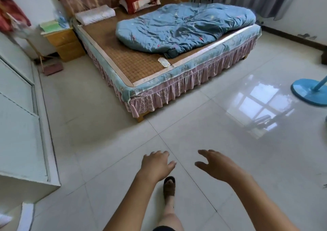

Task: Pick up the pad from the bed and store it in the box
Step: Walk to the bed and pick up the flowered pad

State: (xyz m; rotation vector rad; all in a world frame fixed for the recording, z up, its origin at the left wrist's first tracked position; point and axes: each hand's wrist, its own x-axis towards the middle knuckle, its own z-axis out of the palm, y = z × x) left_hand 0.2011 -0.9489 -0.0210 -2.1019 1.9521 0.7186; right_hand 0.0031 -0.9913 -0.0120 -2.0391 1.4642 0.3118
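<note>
A small white oval pad (164, 62) with a yellowish pattern lies on the bed's woven mat (131, 61), close to the near corner and just in front of the rumpled blue quilt (184, 27). My left hand (156, 165) and my right hand (216, 163) are stretched out low over the floor tiles, far short of the bed. Both are empty, fingers loosely apart. No box is visible in this view.
The bed has a pink skirt (177, 91) and stands across glossy white tiles. A white cabinet (21, 124) runs along the left wall, with a wooden nightstand (64, 43) behind it. A blue fan base (308, 93) sits at the right. My slippered foot (169, 186) steps forward.
</note>
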